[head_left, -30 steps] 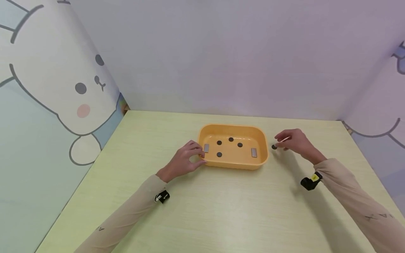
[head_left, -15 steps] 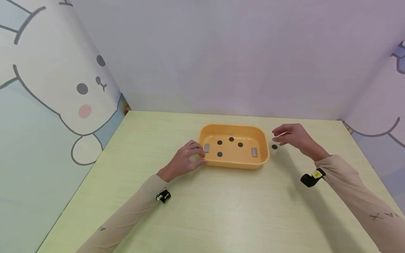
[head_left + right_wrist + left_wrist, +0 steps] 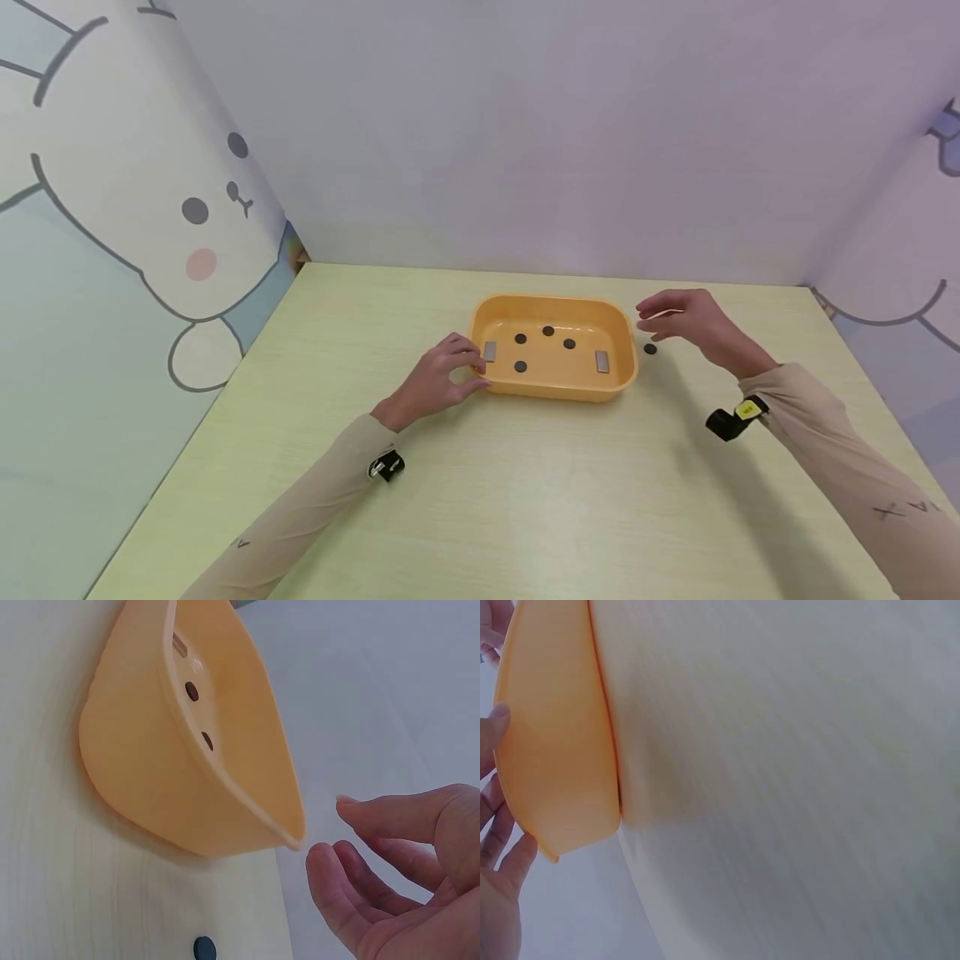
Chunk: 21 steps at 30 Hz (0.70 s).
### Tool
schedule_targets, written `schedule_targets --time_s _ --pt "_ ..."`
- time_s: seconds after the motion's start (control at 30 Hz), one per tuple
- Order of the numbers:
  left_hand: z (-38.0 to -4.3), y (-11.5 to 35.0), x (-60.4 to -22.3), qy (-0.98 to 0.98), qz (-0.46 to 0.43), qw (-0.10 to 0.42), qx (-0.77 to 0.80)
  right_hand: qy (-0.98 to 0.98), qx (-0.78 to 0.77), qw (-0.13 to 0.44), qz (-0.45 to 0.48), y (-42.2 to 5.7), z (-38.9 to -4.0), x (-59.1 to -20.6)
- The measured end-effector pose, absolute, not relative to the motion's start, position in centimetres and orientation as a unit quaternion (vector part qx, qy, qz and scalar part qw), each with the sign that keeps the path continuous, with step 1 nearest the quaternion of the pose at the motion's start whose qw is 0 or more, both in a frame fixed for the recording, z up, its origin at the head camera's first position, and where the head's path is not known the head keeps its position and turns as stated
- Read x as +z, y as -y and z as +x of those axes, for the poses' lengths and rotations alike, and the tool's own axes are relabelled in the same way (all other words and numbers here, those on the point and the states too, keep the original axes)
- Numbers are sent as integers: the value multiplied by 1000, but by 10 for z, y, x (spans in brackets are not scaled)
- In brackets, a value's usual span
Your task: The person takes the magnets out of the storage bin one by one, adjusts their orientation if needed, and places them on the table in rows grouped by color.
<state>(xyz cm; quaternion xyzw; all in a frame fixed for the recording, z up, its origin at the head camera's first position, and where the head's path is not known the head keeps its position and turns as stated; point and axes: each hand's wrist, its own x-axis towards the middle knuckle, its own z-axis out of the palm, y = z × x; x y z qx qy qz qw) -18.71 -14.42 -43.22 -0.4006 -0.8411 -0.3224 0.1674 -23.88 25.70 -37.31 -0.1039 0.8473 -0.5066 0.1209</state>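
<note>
An orange rectangular tray [image 3: 555,388] with rounded corners stands on the table. Several dark round discs [image 3: 521,367] lie on its floor, along with a grey rectangular plate [image 3: 602,362] at the right end and another grey plate [image 3: 490,351] at the left. My left hand [image 3: 438,375] grips the tray's near left corner, thumb at the near side and fingers at the left rim. Just beyond the tray's right end, my right hand [image 3: 686,321] hovers with fingers loosely bent, thumb and fingertips apart, holding nothing. Below its fingertips a single dark disc [image 3: 204,948] lies on the table.
The pale wooden table [image 3: 480,517] ends at a light wall [image 3: 525,167] close behind the tray. Side panels with cartoon drawings [image 3: 195,250] rise at left and right. A small black camera [image 3: 726,425] sits at the right wrist.
My right hand has risen off the disc outside the tray and shifted slightly left toward the rim. The disc stays on the table. My left hand and the tray hold still.
</note>
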Motion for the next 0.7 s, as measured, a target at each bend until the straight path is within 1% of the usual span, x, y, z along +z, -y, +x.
schedule_targets --time_s 0.37,0.7 --pt "-187 145 -434 841 -400 163 -326 -827 -525 179 -93 -247 -246 -373" --pt "-188 144 -433 833 -409 177 -328 -836 -509 187 -87 -235 -252 -371"
